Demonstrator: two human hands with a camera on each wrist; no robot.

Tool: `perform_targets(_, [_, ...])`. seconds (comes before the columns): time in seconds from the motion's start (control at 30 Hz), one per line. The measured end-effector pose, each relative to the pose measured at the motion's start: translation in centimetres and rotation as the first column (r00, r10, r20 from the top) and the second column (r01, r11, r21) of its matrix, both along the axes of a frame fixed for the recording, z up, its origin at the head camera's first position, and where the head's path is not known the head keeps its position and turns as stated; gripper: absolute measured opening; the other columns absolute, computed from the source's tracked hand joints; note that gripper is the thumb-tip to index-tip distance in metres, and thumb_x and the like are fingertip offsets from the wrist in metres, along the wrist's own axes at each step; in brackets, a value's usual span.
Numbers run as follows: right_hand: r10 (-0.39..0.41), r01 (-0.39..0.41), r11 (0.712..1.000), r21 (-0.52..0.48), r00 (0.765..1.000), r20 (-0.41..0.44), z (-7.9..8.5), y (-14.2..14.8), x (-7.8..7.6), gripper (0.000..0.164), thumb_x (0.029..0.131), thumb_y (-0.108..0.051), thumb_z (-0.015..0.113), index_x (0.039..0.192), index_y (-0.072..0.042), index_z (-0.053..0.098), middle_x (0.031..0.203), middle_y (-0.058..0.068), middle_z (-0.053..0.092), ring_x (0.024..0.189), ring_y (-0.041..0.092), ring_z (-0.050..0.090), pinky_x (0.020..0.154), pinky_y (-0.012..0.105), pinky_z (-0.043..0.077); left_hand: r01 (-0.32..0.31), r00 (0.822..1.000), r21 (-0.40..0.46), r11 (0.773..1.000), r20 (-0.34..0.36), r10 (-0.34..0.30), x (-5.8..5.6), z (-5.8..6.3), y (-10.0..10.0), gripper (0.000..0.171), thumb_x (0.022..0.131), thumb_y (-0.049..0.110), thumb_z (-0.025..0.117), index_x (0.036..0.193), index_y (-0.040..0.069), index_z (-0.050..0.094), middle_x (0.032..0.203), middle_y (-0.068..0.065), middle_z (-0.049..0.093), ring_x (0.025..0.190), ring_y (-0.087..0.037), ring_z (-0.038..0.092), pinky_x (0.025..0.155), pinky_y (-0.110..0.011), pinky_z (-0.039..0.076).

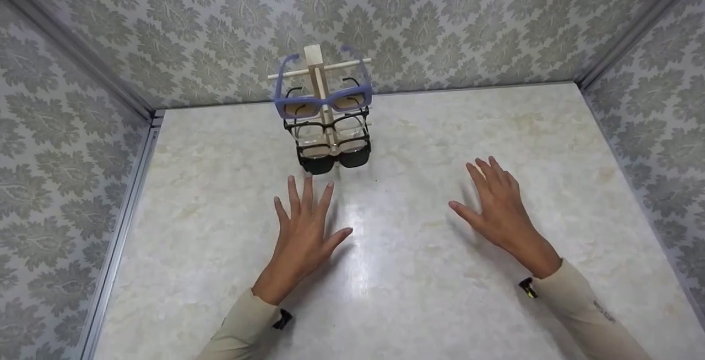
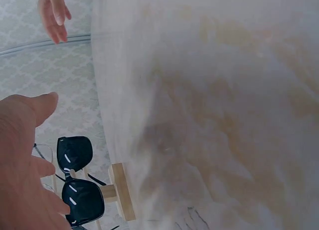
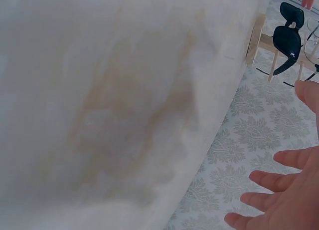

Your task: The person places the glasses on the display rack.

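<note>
A wooden eyeglass stand (image 1: 314,57) stands toward the back of the table and bears several pairs of glasses. Purple-framed sunglasses (image 1: 297,108) hang highest. Below them sit dark-rimmed clear eyeglasses (image 1: 308,131), with black sunglasses (image 1: 354,157) at the bottom. In front of the stand, my left hand (image 1: 302,239) spreads its fingers, the tips close to the black sunglasses; from above I cannot tell whether they touch. My right hand (image 1: 498,208) is off to the right with fingers extended, holding nothing. The left wrist view shows the black sunglasses (image 2: 82,200) beyond the fingers, above the stand's base (image 2: 123,192).
A pale marbled table (image 1: 440,305) lies under both hands. Patterned panels close it in at the back (image 1: 440,30), left (image 1: 44,195) and right (image 1: 661,112), with metal rails (image 1: 124,228) along the corners and left edge.
</note>
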State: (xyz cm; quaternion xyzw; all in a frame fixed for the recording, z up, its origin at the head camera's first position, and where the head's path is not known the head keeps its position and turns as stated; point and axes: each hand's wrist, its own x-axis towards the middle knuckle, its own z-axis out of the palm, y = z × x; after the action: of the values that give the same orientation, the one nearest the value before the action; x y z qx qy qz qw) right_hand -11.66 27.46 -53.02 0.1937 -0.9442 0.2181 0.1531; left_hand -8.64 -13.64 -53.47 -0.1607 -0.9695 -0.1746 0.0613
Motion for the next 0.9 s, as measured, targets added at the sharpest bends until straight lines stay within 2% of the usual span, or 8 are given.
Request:
perform_targets(0.13, [-0.028, 0.026, 0.999, 0.032, 0.998, 0.058, 0.0, -0.2, 0.4, 0.093, 0.096, -0.041, 0.086, 0.165, 0.004, 0.043, 0.169, 0.032, 0.04, 0.161, 0.056, 0.025, 0.121, 0.083, 0.022, -0.025, 0.999, -0.036, 0.999, 0.026, 0.026, 0.1, 0.2, 0.1, 0.102, 0.099, 0.072, 0.069, 0.177, 0.02, 0.029, 0.183, -0.025, 0.003, 0.165, -0.056, -0.009, 0.118, -0.093, 0.003])
perform_targets(0.47, [-0.033, 0.019, 0.989, 0.149, 0.995, 0.091, -0.3, -0.8, 0.8, 0.102, 0.097, -0.055, 0.08, 0.17, 0.0, 0.036, 0.175, 0.032, 0.028, 0.165, 0.055, 0.011, 0.12, 0.089, 0.012, -0.049, 0.998, -0.097, 0.994, -0.029, 0.047, -0.3, -0.2, -0.4, 0.112, 0.09, 0.086, 0.065, 0.177, 0.025, 0.03, 0.183, -0.023, 0.002, 0.164, -0.06, -0.006, 0.113, -0.097, 0.008])
perform_targets(0.67, [-0.055, 0.027, 0.984, 0.175, 0.985, 0.161, -0.2, -1.0, 1.0, 0.11, 0.096, -0.061, 0.079, 0.176, -0.008, 0.025, 0.183, 0.022, 0.005, 0.166, 0.055, -0.005, 0.117, 0.094, 0.0, -0.067, 0.998, -0.109, 0.992, 0.008, 0.069, -0.5, -0.4, -0.7, 0.118, 0.085, 0.094, 0.061, 0.178, 0.031, 0.024, 0.184, -0.02, -0.006, 0.164, -0.058, -0.015, 0.113, -0.097, 0.002])
perform_targets(0.9, [-0.09, 0.053, 0.984, 0.167, 0.971, 0.22, -0.1, -1.1, 1.0, 0.117, 0.094, -0.072, 0.075, 0.178, -0.015, 0.017, 0.184, 0.014, -0.015, 0.165, 0.053, -0.017, 0.112, 0.096, -0.008, -0.083, 0.997, -0.112, 0.99, -0.015, 0.082, -0.5, -0.5, -0.6, 0.114, 0.086, 0.092, 0.061, 0.177, 0.031, 0.029, 0.184, -0.022, -0.002, 0.163, -0.06, -0.01, 0.112, -0.097, 0.007])
